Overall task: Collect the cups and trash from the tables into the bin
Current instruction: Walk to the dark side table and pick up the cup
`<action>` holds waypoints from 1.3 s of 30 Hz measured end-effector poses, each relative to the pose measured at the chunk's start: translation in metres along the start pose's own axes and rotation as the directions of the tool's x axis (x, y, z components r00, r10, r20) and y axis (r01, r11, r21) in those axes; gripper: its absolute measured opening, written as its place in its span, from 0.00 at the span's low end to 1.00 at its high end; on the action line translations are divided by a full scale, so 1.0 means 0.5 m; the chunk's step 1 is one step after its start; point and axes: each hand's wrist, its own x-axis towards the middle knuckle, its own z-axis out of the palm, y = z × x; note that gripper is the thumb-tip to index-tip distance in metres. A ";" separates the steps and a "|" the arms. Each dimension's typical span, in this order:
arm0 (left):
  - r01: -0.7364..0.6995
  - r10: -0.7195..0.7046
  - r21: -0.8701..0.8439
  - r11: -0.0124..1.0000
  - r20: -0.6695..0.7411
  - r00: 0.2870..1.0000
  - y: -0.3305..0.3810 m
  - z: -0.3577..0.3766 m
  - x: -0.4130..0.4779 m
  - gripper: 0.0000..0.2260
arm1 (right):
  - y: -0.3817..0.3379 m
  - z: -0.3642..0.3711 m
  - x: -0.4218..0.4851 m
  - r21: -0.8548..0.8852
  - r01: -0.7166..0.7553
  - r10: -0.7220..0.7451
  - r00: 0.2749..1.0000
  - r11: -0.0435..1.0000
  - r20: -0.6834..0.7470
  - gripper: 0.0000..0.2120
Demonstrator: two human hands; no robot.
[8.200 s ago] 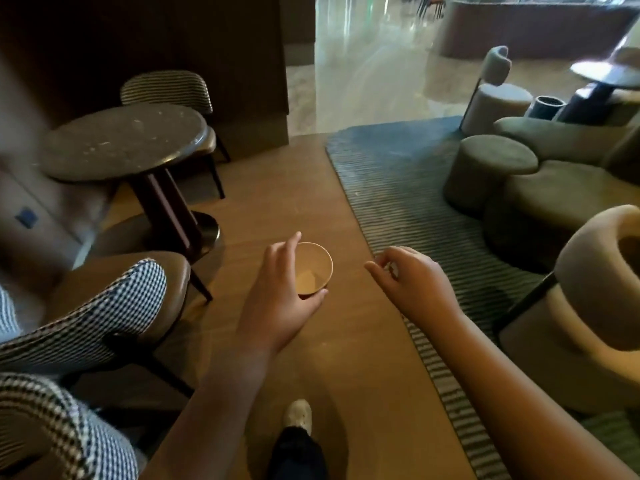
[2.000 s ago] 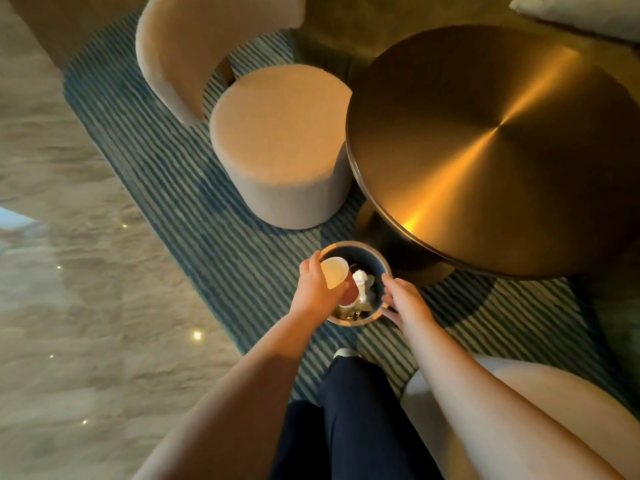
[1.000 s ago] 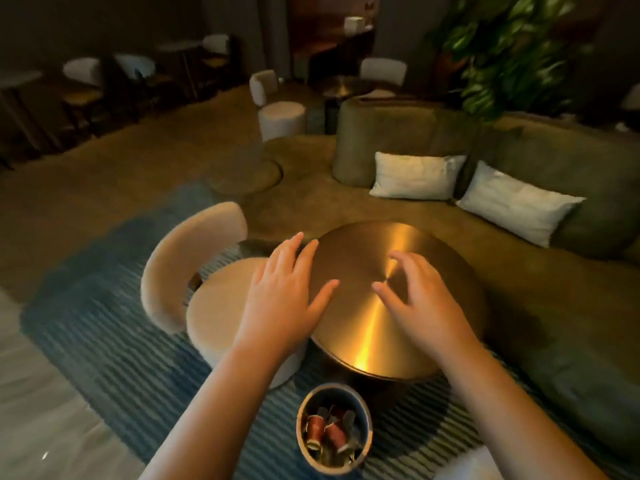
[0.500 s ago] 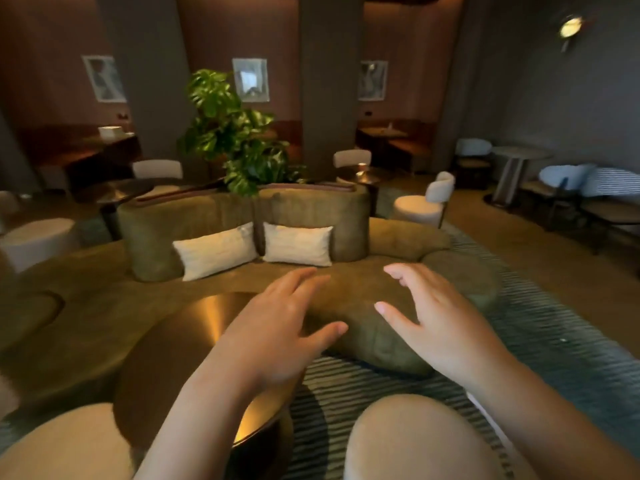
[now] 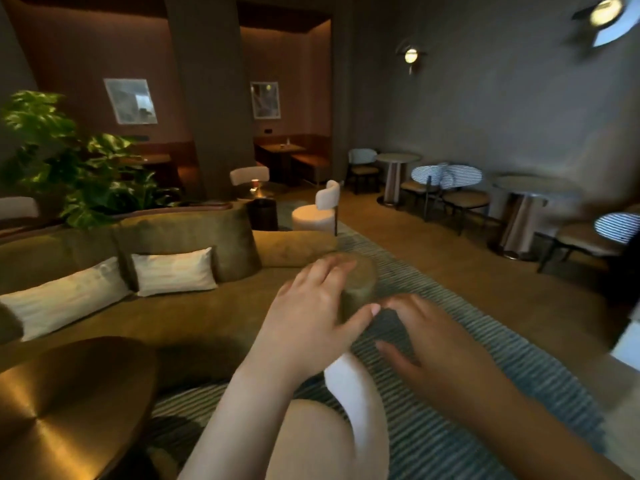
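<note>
Lower centre, the left hand (image 5: 308, 317) and right hand (image 5: 436, 337) hover side by side with fingers loosely spread, and neither holds anything. At lower left is a round brass table (image 5: 69, 403), and behind it an olive sofa (image 5: 187, 233) with two white cushions (image 5: 173, 271). The bin is out of view. Far off at mid-frame, what looks like a small red cup (image 5: 255, 184) stands on a dark round table (image 5: 265, 194). It may hold dregs, so a careless grab could spill them. No writing or brand is readable.

Both hands raised forward, fingers spread, empty: left (image 5: 308, 320), right (image 5: 433, 337).
</note>
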 end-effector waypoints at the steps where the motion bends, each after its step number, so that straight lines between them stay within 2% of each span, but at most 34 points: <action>1: -0.008 0.009 -0.015 1.000 0.015 1.000 0.041 0.037 0.021 0.32 | 0.055 -0.022 -0.018 -0.014 -0.015 0.015 1.000 1.000 -0.005 0.24; 5: -0.026 0.037 -0.115 0.993 0.096 0.995 0.155 0.156 0.096 0.33 | 0.245 -0.097 -0.082 -0.027 -0.099 0.098 0.994 0.995 -0.049 0.26; 13: 0.016 -0.009 -0.067 0.998 0.093 0.996 0.257 0.296 0.272 0.35 | 0.523 -0.155 -0.052 0.069 -0.182 0.188 0.978 0.981 -0.094 0.27; 20: 0.097 -0.089 -0.059 0.993 0.130 0.988 0.269 0.471 0.476 0.36 | 0.778 -0.087 0.105 0.128 -0.158 0.169 0.982 0.979 -0.082 0.26; 26: 0.107 -0.099 -0.112 0.988 0.077 0.992 0.276 0.612 0.731 0.31 | 1.026 -0.085 0.293 0.207 -0.172 0.184 0.982 0.963 -0.036 0.25; 30: 0.085 -0.082 -0.106 0.991 0.038 0.996 0.313 0.707 0.889 0.30 | 1.180 -0.114 0.371 0.141 -0.156 0.169 0.981 0.978 -0.090 0.23; 35: 0.066 -0.056 -0.137 0.988 0.076 0.996 0.417 0.874 1.126 0.33 | 1.450 -0.152 0.455 0.177 -0.232 0.250 0.964 0.956 -0.087 0.22; 39: 0.081 -0.075 -0.095 0.992 0.064 0.995 0.491 1.011 1.310 0.34 | 1.690 -0.176 0.539 0.132 -0.218 0.233 0.966 0.967 -0.115 0.23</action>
